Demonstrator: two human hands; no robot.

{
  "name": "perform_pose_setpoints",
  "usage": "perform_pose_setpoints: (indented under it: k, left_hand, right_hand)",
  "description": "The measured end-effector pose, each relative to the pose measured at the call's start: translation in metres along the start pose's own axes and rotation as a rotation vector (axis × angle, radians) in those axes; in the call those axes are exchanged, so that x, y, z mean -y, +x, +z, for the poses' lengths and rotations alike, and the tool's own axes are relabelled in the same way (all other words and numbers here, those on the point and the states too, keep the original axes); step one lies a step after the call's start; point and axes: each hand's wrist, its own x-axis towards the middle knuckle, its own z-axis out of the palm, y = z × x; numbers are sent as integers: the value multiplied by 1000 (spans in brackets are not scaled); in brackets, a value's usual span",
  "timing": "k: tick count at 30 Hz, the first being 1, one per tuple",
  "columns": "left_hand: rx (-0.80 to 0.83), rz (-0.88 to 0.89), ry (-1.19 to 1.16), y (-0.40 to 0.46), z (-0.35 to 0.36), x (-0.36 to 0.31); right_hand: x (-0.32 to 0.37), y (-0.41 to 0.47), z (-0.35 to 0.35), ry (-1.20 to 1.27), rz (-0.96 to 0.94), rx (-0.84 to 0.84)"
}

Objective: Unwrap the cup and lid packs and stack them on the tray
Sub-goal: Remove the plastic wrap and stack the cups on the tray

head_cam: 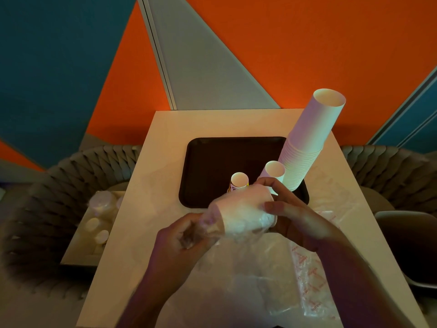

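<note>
Both hands share the clear-plastic-wrapped white pack (243, 214) just near of the dark rectangular tray (203, 166): left hand (182, 237) pinches the wrap's loose left end, right hand (290, 216) grips the right end. Its long axis runs left-right, so I'd peel leftward.

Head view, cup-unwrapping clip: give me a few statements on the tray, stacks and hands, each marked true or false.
1. The tall cup stack stands on the black tray. True.
2. Both hands hold the wrapped pack. True: left hand, right hand.
3. The tray is empty. False: it carries three cup stacks.
4. The tall stack lies flat on the table. False: it stands on its base.
5. Loose plastic wrap lies on the table. True.
</note>
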Motion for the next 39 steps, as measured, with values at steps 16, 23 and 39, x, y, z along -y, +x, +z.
perform_pose_setpoints:
  k: [16,23,39]
  left_hand:
    - [-51,-32,-298,0,0,-6]
    - [-20,-75,-344,-3,7,-9]
    - [-239,-182,-473,-1,-7,-8]
  right_hand:
    - [-5,-7,8,-558,-53,-103]
    - [-14,1,15,-987,-358,-152]
    - [-3,12,-33,-983,-353,-590]
